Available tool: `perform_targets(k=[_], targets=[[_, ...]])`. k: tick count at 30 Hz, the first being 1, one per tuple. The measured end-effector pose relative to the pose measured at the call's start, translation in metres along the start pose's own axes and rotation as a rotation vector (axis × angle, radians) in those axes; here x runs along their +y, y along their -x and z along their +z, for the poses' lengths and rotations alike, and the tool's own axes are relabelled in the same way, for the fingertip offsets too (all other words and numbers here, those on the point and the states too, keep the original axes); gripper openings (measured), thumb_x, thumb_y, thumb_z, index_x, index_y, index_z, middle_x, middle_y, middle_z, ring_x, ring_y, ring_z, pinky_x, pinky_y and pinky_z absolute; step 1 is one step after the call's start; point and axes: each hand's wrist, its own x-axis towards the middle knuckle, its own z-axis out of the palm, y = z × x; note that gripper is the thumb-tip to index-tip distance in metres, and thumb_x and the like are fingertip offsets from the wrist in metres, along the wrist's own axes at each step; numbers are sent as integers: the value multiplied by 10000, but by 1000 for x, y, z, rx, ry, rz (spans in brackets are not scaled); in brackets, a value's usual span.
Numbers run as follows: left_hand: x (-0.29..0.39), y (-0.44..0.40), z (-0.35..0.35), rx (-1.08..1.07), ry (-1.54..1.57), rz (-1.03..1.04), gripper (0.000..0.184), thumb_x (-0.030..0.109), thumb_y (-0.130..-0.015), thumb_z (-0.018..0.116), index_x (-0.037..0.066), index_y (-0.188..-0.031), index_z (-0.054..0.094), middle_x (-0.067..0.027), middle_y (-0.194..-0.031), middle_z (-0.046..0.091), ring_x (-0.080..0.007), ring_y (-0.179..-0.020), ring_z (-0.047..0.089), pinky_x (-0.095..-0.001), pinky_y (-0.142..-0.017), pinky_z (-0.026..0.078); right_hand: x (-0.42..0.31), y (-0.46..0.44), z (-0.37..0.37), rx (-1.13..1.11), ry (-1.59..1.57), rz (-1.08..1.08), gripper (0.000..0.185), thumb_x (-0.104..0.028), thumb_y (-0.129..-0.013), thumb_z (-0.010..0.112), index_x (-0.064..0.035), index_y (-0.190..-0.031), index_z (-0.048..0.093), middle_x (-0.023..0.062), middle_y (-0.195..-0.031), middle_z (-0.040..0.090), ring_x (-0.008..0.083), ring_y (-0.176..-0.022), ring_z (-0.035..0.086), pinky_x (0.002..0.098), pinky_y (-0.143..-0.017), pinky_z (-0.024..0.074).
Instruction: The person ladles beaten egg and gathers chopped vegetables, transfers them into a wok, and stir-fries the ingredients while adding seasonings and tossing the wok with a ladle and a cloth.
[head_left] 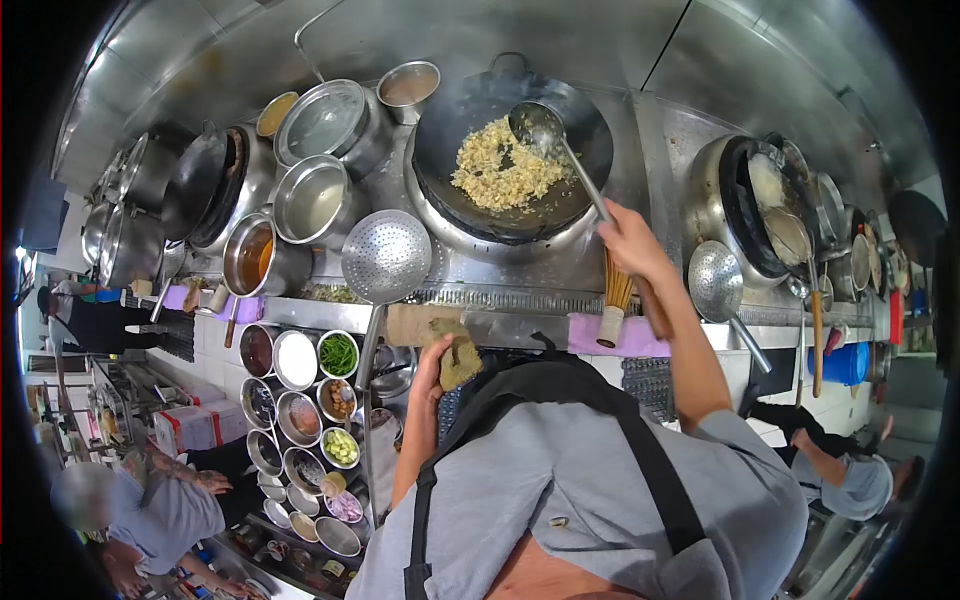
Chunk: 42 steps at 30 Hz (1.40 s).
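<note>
My right hand (634,242) is closed around the handle of a long ladle (540,128), whose bowl rests at the upper right of the food in a large dark wok (432,118). Crumbly yellow-brown food (500,175), perhaps fried rice or egg, lies spread over the wok's bottom, with light steam above. My left hand (428,372) grips a folded greenish-brown cloth (460,362) at the counter's front edge, below the wok. Beneath my right forearm stands a bamboo brush (618,290). A perforated strainer (386,256) lies left of the wok.
Metal pots (312,200) stand on the left, one with orange liquid (256,258). Ingredient bowls (296,360) fill a rack at lower left. Another wok station (720,200) and a second strainer (715,280) are on the right. Co-workers (175,505) are at both sides.
</note>
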Motion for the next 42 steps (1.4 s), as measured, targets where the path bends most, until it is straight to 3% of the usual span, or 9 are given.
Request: perform_targets(k=[6, 10, 14, 17, 22, 26, 29, 35, 42], targets=[[-8, -6, -21, -47, 80, 1, 505, 299, -952, 637, -47, -1305, 530, -224, -1145, 671, -352, -1010, 696, -494, -824, 611, 59, -53, -2, -201, -368, 298, 213, -138, -1006, 514, -31, -1185, 557, -3, -604, 458, 103, -401, 448, 326, -346, 378], [-3, -11, -13, -38, -24, 9, 496, 293, -959, 620, -54, -1301, 528, -229, -1148, 672, -360, -1008, 698, -490, -822, 611, -16, -31, 27, 28, 169, -22, 189, -126, -1000, 528, -30, -1162, 543, 7, -638, 479, 89, -410, 439, 297, -339, 330], [5, -4, -2, -26, 18, 35, 495, 296, -961, 617, -54, -1299, 527, -227, -1141, 674, -358, -1014, 699, -494, -829, 608, -3, 8, 8, -339, -607, 275, 169, -127, -1005, 545, -24, -1139, 552, 17, -640, 493, 90, -408, 423, 295, -341, 313], [2, -2, -8, -36, 64, 1, 418, 291, -955, 648, 3, -1250, 583, -148, -1093, 689, -286, -964, 704, -466, -818, 610, 61, -48, 18, -276, -554, 312, 163, -146, -1014, 544, -18, -915, 566, 48, -650, 500, 110, -393, 415, 326, -324, 346], [6, 21, 2, 39, 15, 50, 415, 288, -957, 642, -3, -1247, 585, -154, -1099, 690, -288, -959, 706, -453, -820, 610, 37, -79, 6, 364, 338, -262, 557, -135, -896, 606, 127, -1374, 489, 427, -1061, 621, 492, -1046, 645, 491, -862, 537], [-5, 8, -13, 47, 36, 30, 413, 285, -953, 649, -8, -1239, 594, -154, -1100, 696, -285, -964, 704, -447, -840, 603, 41, -87, 46, 303, 510, 21, 625, -157, -925, 544, 108, -1466, 379, 378, -1036, 654, 496, -1007, 654, 480, -917, 522], [2, 6, -3, 29, 37, 36, 406, 276, -949, 656, -4, -1237, 597, -145, -1105, 695, -282, -973, 701, -443, -849, 599, 11, -43, 37, 52, 261, -8, 590, -108, -904, 570, 129, -1425, 427, 362, -942, 668, 491, -868, 676, 512, -807, 541], [-5, -18, -15, -36, 52, -3, 458, 292, -949, 658, 17, -1300, 556, -157, -1168, 661, -313, -1023, 683, -492, -863, 596, 42, -96, 36, 465, 383, -198, 526, -85, -882, 578, 60, -1384, 517, 358, -976, 667, 502, -948, 660, 511, -832, 542], [0, -15, 23, -23, -43, -60, 418, 301, -936, 675, 15, -1233, 608, -125, -1107, 686, -270, -965, 697, -453, -829, 605, 50, -68, 55, 80, 389, -423, 547, -84, -869, 595, -49, -1412, 527, 344, -1055, 656, 487, -1029, 635, 520, -904, 512]])
